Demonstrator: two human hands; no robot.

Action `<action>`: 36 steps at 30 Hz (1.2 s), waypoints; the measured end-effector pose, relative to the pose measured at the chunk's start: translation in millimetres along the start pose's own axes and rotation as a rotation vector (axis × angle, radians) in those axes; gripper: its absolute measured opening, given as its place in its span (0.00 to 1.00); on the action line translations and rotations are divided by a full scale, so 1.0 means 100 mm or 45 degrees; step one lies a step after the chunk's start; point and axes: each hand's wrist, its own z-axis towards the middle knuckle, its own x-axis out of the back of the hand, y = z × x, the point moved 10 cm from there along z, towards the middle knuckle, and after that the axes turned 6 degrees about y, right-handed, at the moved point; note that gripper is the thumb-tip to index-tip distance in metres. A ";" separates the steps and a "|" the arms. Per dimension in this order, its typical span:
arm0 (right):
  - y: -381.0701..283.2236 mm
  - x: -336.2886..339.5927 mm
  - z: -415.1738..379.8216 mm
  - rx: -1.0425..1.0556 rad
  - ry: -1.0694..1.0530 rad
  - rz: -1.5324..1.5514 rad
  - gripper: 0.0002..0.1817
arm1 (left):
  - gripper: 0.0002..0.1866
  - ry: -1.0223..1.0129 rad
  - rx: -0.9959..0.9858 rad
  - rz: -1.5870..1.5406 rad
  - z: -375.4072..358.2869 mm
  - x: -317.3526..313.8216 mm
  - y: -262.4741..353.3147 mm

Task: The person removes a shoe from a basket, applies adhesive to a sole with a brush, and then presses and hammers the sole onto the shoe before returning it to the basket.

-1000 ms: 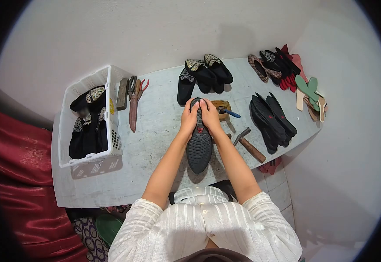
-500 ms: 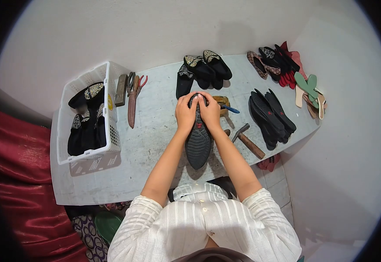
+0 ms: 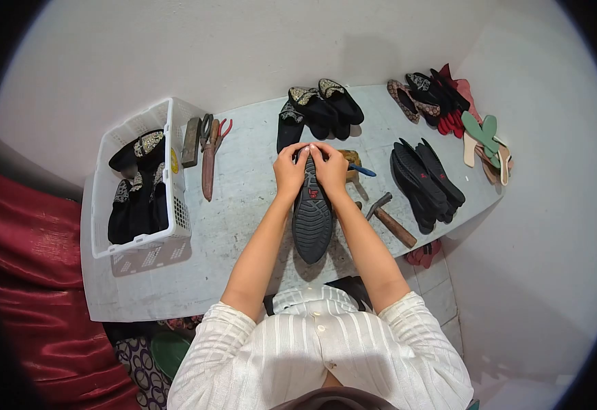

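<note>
A black shoe is held sole up above the table, its narrow heel end away from me and its broad toe end toward my body. Small red lettering marks the middle of the ridged sole. Wrapped round the left side of the heel end is my left hand. My right hand grips the right side of that same end, and the thumbs lie near each other at its tip. Fingers under the shoe are hidden. Just right of my right hand lies a yellowish block with a blue-handled tool.
A white basket of black shoes stands at left, beside pliers and other tools. Black shoes sit at the back. Rightward are a hammer, black soles, green insoles and more shoes.
Both thumbs have shifted closer together at the tip of the heel end. The shoe has moved very slightly, still sole up.
</note>
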 end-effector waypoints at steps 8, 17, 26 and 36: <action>0.05 -0.04 -0.11 0.021 -0.129 0.104 0.19 | 0.09 0.033 -0.055 -0.006 -0.01 0.00 -0.02; 0.36 0.09 -0.79 -0.333 -0.491 0.419 0.43 | 0.10 -0.028 0.033 0.060 -0.01 0.00 -0.02; 0.55 0.17 -1.15 -0.723 -0.726 0.257 0.36 | 0.11 -0.023 0.024 0.069 -0.03 0.03 -0.03; 0.41 0.18 -1.16 -0.440 -0.755 0.119 0.29 | 0.35 -0.285 0.280 0.108 -1.11 0.31 -0.48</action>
